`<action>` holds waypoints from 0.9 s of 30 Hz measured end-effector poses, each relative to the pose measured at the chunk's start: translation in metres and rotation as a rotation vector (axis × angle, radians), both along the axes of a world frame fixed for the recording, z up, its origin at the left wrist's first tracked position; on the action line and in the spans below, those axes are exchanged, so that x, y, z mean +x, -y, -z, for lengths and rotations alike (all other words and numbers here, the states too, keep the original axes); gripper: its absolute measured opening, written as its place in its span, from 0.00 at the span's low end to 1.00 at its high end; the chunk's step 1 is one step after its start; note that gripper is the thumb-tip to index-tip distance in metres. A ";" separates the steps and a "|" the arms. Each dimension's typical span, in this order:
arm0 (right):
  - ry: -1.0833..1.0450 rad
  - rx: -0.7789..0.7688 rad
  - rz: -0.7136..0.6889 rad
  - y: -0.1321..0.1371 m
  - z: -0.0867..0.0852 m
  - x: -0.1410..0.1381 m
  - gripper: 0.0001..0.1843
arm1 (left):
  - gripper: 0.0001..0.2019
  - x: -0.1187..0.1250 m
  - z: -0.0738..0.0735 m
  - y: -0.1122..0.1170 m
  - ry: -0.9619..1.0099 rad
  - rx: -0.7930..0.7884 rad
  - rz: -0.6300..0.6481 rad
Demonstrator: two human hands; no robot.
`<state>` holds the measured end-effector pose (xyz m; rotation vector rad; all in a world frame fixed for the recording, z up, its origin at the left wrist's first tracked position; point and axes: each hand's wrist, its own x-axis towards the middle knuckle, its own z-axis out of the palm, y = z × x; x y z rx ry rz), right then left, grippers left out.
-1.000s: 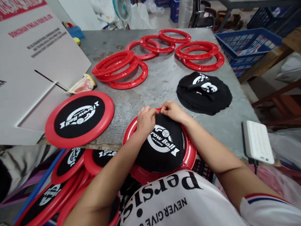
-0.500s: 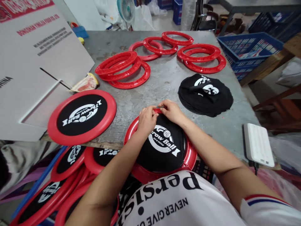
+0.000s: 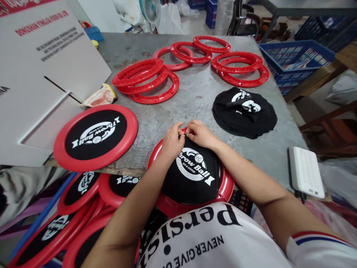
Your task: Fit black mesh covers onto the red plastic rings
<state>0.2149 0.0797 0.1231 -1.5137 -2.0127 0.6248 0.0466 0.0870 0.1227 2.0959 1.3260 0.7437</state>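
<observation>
A black fabric disc (image 3: 192, 186) with white "Throw Ball" print lies over a red plastic ring (image 3: 227, 182) at the table's near edge, against my shirt. At the ring's far rim, my left hand (image 3: 173, 140) pinches the disc's edge with thumb and fingertips. Close beside it, my right hand (image 3: 203, 134) has its fingers curled and pinched on the same edge. The fingertips hide the exact grip. To the left rests a finished-looking red-rimmed throw disc (image 3: 96, 136). Right of my hands lies a pile of black fabric discs (image 3: 245, 113).
Several bare red rings (image 3: 156, 99) lie across the back of the grey table (image 3: 195, 100). A printed carton (image 3: 55, 74) stands at left, a white power bank (image 3: 306, 172) at the right edge. More red-rimmed discs (image 3: 80, 186) are stacked below left; blue crates (image 3: 295, 56) stand beyond the right side.
My hands have shifted slightly along the far rim; my left index finger is more raised and my right fingers more curled. The view has turned slightly. Disc and ring stay in place.
</observation>
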 end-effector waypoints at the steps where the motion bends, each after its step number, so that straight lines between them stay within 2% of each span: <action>1: -0.002 0.000 0.005 0.000 0.000 0.000 0.06 | 0.22 0.001 0.000 0.000 -0.003 0.006 -0.007; 9: 0.012 -0.007 0.030 -0.002 -0.002 -0.001 0.08 | 0.18 0.005 0.003 0.000 -0.026 0.042 -0.081; 13: 0.024 -0.009 0.031 -0.003 -0.001 -0.002 0.08 | 0.10 0.005 0.003 0.001 -0.087 0.116 -0.077; 17: 0.036 0.003 0.022 -0.004 0.001 -0.002 0.08 | 0.11 0.005 0.002 0.002 -0.135 0.156 -0.032; 27: 0.059 -0.019 0.038 -0.002 -0.005 -0.004 0.09 | 0.10 0.006 -0.001 0.002 -0.104 0.135 -0.073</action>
